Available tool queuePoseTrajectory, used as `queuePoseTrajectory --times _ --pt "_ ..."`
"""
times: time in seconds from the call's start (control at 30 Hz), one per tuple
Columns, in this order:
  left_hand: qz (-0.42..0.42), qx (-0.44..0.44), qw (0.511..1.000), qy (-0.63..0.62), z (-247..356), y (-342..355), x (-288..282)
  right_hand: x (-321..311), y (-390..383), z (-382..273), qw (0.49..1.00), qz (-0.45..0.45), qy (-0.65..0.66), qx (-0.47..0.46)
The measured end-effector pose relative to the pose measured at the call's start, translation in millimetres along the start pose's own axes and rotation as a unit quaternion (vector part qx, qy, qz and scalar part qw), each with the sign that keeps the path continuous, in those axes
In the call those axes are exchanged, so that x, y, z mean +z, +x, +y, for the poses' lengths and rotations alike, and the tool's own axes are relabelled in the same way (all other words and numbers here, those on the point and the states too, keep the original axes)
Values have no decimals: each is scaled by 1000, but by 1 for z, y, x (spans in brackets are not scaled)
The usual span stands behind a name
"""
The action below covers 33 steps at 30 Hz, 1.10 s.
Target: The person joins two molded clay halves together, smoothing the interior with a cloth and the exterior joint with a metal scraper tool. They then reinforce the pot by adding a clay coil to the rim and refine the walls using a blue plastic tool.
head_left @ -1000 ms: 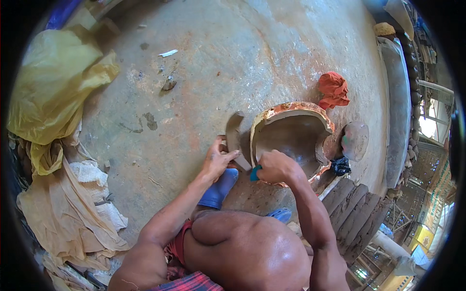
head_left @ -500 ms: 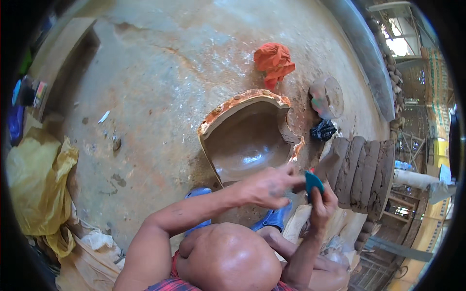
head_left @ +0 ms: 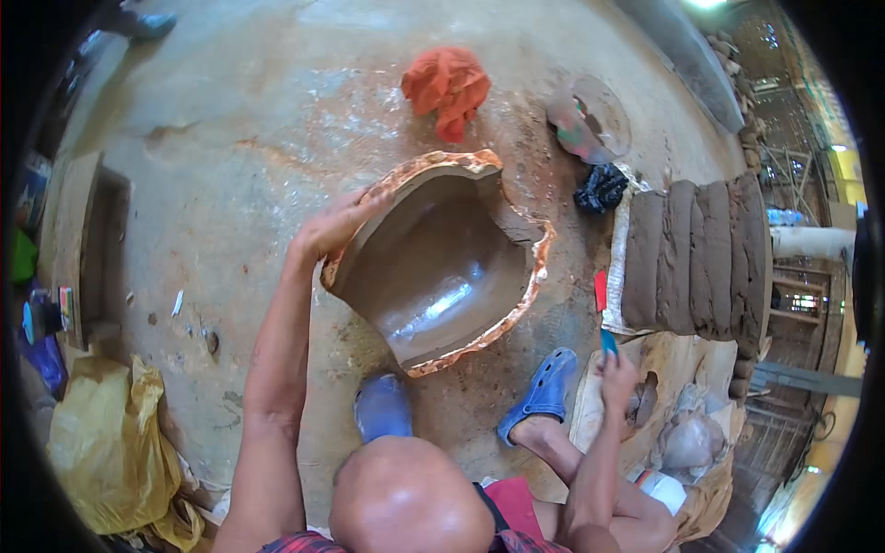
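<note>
A large hollow mould [head_left: 433,355] with a rough, orange-stained rim lies on the floor in front of me. Wet, shiny brown clay [head_left: 433,244] lines its inside. My left hand [head_left: 339,224] grips the left side of the rim, its fingers laid along the edge. To the right and nearer to me, my right hand [head_left: 616,376] is closed around a small teal scraper [head_left: 608,341], held up and apart from the mould. Just beyond the scraper shows a small red flat piece [head_left: 601,290]; what it belongs to is unclear.
Thick brown clay rolls [head_left: 696,258] lie side by side at the right. An orange-red cloth [head_left: 447,90], a round tub [head_left: 590,120] and a black plastic bag [head_left: 601,189] are farther off. My blue clogs [head_left: 542,396] stand near the mould. A yellowish sheet [head_left: 111,442] lies at left.
My left hand has left the scraper beside my right hand and now holds the mould's left rim. The mould looks turned. My right hand still holds the scraper, and the view has shifted.
</note>
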State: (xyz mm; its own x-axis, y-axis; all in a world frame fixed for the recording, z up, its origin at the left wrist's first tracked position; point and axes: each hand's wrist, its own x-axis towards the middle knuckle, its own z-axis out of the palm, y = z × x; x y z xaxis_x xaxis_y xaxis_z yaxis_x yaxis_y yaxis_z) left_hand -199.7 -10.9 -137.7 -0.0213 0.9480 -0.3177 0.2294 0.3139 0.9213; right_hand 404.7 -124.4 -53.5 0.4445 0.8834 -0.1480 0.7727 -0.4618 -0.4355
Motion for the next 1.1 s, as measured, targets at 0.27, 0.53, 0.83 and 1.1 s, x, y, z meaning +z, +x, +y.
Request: queuePoseTrajectory --times 0.27,0.53,0.83,1.1 --pt "-58 -83 954 -283 -30 -44 17 120 32 -73 991 -118 -26 -64" --pt "73 -82 944 -310 -48 -143 73 196 -48 -137 908 -200 369 -13" --pt "268 -83 874 -396 -70 -141 22 239 -10 -287 921 -267 230 -168" --pt "424 -31 750 -507 -90 -121 -55 351 -4 -460 848 -324 219 -357"
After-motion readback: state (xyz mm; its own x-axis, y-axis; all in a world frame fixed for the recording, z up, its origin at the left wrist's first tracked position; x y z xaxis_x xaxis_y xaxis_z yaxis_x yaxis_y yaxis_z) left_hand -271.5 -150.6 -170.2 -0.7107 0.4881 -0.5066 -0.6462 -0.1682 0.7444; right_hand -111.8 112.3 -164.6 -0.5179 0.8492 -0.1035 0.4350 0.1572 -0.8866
